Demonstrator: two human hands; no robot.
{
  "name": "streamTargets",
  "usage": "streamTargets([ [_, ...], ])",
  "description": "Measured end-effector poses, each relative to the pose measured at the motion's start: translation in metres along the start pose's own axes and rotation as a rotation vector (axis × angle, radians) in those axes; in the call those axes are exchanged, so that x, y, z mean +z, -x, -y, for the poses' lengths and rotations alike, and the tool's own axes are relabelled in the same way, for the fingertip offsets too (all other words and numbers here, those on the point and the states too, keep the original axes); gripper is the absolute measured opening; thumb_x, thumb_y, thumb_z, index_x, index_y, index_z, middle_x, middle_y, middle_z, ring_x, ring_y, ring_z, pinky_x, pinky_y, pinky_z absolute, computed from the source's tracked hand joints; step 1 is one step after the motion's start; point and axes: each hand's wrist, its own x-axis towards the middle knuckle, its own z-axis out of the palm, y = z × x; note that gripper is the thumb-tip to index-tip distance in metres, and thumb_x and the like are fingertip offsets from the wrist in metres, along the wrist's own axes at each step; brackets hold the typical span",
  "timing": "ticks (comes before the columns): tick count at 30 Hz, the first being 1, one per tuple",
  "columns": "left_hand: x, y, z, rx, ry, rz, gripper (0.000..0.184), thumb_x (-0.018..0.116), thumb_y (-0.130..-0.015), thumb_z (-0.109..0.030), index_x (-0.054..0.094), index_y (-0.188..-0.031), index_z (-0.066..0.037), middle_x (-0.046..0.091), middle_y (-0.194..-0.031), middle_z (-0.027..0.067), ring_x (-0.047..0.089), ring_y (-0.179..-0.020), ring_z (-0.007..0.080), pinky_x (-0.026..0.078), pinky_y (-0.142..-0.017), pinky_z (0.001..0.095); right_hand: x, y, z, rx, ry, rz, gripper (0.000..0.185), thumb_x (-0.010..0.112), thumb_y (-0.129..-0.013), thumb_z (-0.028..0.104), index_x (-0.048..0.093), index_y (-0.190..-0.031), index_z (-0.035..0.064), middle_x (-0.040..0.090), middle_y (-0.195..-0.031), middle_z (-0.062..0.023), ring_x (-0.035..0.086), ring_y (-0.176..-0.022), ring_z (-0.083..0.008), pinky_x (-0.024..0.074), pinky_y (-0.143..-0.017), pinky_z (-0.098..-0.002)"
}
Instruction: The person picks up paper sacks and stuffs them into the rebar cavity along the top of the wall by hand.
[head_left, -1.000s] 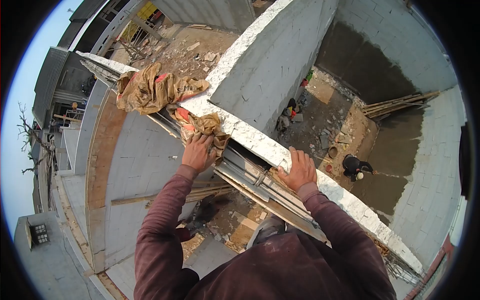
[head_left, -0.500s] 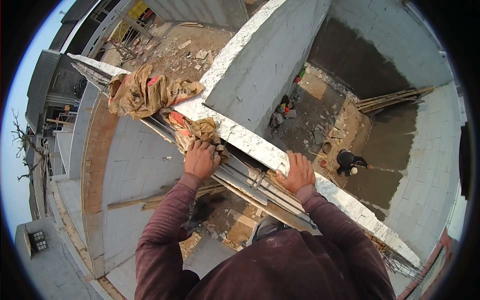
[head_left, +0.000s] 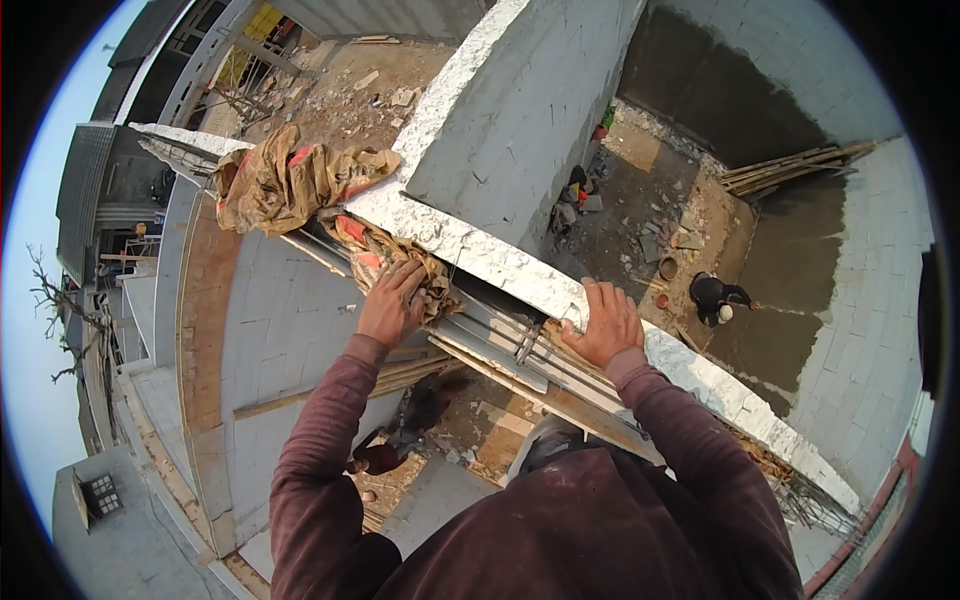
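My left hand [head_left: 393, 306] is closed over a crumpled brown paper sack [head_left: 365, 248] with red print, wedged in the gap along the wall top. Its fingertips press into the paper and are partly hidden by it. A second crumpled paper sack [head_left: 290, 185] lies further left, across the top of the wall. My right hand [head_left: 607, 325] rests on the rough white wall top [head_left: 480, 248], fingers laid over it and thumb apart. Between the hands, thin metal bars [head_left: 524, 345] run along the gap beside boards.
Far below on the right, a person [head_left: 712, 298] in dark clothes and a light hat is beside wet grey plaster. Bamboo poles [head_left: 800, 168] lean in the corner. Another person [head_left: 385, 455] is below on the left. A bare wooden plank [head_left: 540, 395] runs beneath my arms.
My left hand has shifted slightly up along the sack, its fingers reaching further over the paper. My right hand stays on the wall top. The view has tilted a little.
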Motion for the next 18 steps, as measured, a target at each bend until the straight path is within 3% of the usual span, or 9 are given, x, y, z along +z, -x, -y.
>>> streamTargets([
  [4,0.008,-0.012,0.004,0.038,-0.013,0.042,0.046,0.06,-0.089,-0.006,0.059,-0.135,-0.002,0.063,-0.127,0.0188,0.057,-0.123,0.0396,0.042,-0.114,0.0472,-0.002,0.001,-0.003,0.001,0.001,-0.003,0.068,0.071,-0.079,0.04,0.053,-0.133,0.0039,0.055,-0.111,-0.0153,0.054,-0.106,-0.0337,0.0441,-0.094,-0.0458],
  [7,0.007,-0.017,0.008,-0.071,0.084,0.123,0.043,0.058,-0.089,-0.006,0.061,-0.132,-0.004,0.067,-0.12,0.0179,0.062,-0.114,0.0383,0.043,-0.112,0.0477,0.0,0.002,0.002,0.012,-0.029,0.005,0.067,0.071,-0.079,0.039,0.053,-0.133,0.0041,0.055,-0.112,-0.0152,0.054,-0.106,-0.0336,0.0441,-0.094,-0.0459],
  [10,0.0,-0.027,0.007,-0.005,-0.026,0.19,0.04,0.057,-0.089,-0.006,0.063,-0.129,-0.004,0.068,-0.116,0.0169,0.065,-0.107,0.0368,0.047,-0.107,0.0461,0.001,0.001,-0.004,0.0,-0.018,-0.005,0.067,0.072,-0.079,0.038,0.053,-0.133,0.0041,0.055,-0.112,-0.0149,0.054,-0.106,-0.0335,0.0441,-0.094,-0.046],
  [13,0.002,-0.032,0.01,0.046,-0.018,0.119,0.037,0.057,-0.089,-0.005,0.065,-0.125,-0.004,0.068,-0.116,0.0174,0.065,-0.107,0.0365,0.05,-0.102,0.0441,-0.004,-0.004,-0.001,0.006,-0.008,0.032,0.073,0.07,-0.078,0.044,0.053,-0.135,0.0005,0.056,-0.116,-0.0169,0.055,-0.11,-0.034,0.0444,-0.099,-0.0452],
  [17,-0.007,-0.042,0.005,-0.134,0.029,0.278,0.031,0.062,-0.092,-0.011,0.063,-0.122,-0.004,0.069,-0.113,0.018,0.064,-0.111,0.0384,0.052,-0.097,0.0439,-0.004,0.001,-0.002,0.03,-0.027,0.055,0.072,0.07,-0.079,0.044,0.053,-0.135,0.001,0.057,-0.116,-0.0167,0.055,-0.111,-0.0339,0.0448,-0.099,-0.0453],
  [18,-0.004,-0.039,0.002,-0.18,0.056,0.236,0.032,0.064,-0.092,-0.013,0.062,-0.123,-0.004,0.068,-0.115,0.0182,0.063,-0.113,0.0388,0.052,-0.097,0.0435,-0.004,0.002,-0.001,0.036,-0.03,0.067,0.072,0.07,-0.079,0.044,0.053,-0.135,0.0012,0.057,-0.116,-0.0167,0.055,-0.111,-0.0339,0.0448,-0.099,-0.0453],
])
